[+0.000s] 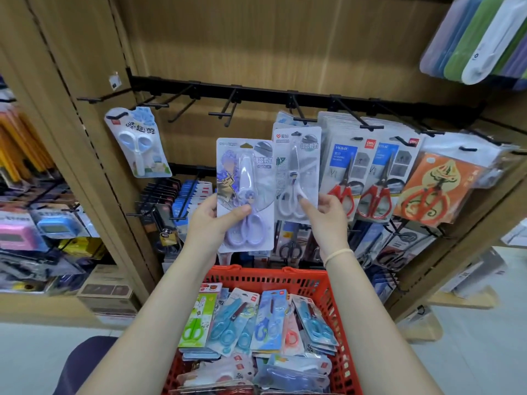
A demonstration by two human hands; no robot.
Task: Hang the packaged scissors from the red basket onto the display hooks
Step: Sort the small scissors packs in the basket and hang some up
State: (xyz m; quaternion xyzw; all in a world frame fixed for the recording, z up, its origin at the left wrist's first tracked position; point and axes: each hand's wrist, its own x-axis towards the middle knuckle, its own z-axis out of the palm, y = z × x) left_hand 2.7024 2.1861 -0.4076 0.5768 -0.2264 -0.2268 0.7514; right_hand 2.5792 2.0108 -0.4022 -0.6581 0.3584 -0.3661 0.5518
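Note:
My left hand (pixel 212 223) grips a packaged pair of lilac scissors (pixel 245 178) by its lower left edge, thumb on the front, holding it upright below the bare black hooks (pixel 225 112). My right hand (pixel 325 220) pinches the bottom of a white-handled scissors pack (pixel 296 166) that hangs on a hook beside the lilac pack. The red basket (pixel 265 277) sits below my arms, filled with several scissors packs (pixel 256 323) in blue, green and orange.
Red-handled scissors packs (pixel 359 178) and an orange pack (pixel 433 189) hang to the right. A small white scissors pack (pixel 137 141) hangs at the left. Lower hooks carry dark and blue packs (pixel 182 201). Wooden shelf uprights (pixel 85 138) frame the bay.

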